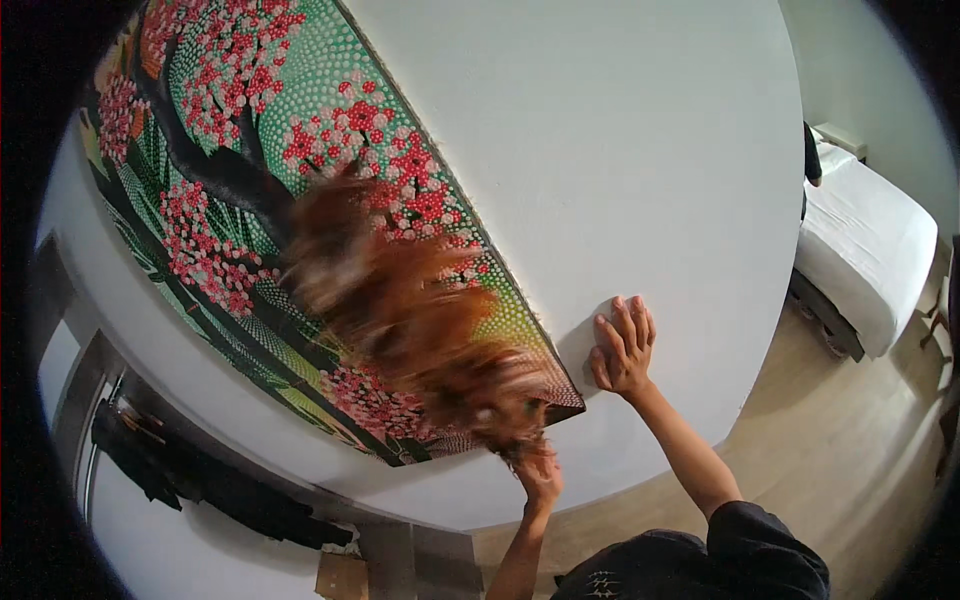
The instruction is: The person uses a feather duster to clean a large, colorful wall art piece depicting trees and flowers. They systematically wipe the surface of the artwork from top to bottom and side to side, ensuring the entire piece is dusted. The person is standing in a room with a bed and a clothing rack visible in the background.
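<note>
Clearly, in the head view, the left hand (541, 478) has its grip closed around the base of a brown feather duster (385, 285); the handle itself is hidden by the fingers and loose plumes. The duster lies slantwise across the lower right part of a dotted blossom-tree painting (225, 75) on the white wall (610, 150). Its feathers are badly blurred, so I cannot tell whether they touch the painted surface or hang just in front of it. The right hand (624, 350) grasps nothing: it is set against the wall with fingers spread, just beside the painting's lower corner. Off to the right, a bed with a white cover (870, 240) stands on the pale floor (690, 500).

As for risks, plumes could snag on the painting's thin edge and break, or a hard push could knock the panel askew. A bare quill or the handle, pressed in, might scratch the paint.
</note>
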`<state>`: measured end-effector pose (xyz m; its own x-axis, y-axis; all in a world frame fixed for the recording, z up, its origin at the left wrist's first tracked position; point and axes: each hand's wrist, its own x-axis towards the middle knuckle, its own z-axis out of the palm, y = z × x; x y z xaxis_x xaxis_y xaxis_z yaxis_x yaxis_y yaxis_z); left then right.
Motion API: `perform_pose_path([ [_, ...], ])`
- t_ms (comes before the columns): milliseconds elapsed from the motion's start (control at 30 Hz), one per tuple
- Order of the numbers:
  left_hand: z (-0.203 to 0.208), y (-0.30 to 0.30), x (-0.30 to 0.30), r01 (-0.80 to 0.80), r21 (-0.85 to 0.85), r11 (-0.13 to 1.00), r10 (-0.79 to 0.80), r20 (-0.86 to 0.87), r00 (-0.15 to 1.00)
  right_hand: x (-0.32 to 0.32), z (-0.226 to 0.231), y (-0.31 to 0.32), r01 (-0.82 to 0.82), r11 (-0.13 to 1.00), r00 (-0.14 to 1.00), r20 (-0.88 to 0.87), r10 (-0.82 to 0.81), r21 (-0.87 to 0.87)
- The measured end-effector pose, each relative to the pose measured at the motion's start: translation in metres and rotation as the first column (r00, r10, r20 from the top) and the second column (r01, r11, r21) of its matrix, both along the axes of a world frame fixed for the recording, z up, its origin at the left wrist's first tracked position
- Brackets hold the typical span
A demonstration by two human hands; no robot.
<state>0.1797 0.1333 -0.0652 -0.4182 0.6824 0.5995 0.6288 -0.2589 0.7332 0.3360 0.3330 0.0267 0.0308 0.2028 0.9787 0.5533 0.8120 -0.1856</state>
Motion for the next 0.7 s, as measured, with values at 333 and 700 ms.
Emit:
perform_pose_path([
  [333, 0.047, -0.008, 0.004, 0.093, -0.235, 0.968, -0.021, 0.290, 0.957, 0.000, 0.003, -0.003, 0.005, 1.000, 1.000, 0.007, -0.005, -0.002],
  [700, 0.114, -0.014, -0.004, 0.004, -0.098, 0.995, 0.005, 0.083, 0.997, -0.003, 0.004, -0.006, -0.001, 1.000, 1.000, 0.007, 0.001, -0.001],
])
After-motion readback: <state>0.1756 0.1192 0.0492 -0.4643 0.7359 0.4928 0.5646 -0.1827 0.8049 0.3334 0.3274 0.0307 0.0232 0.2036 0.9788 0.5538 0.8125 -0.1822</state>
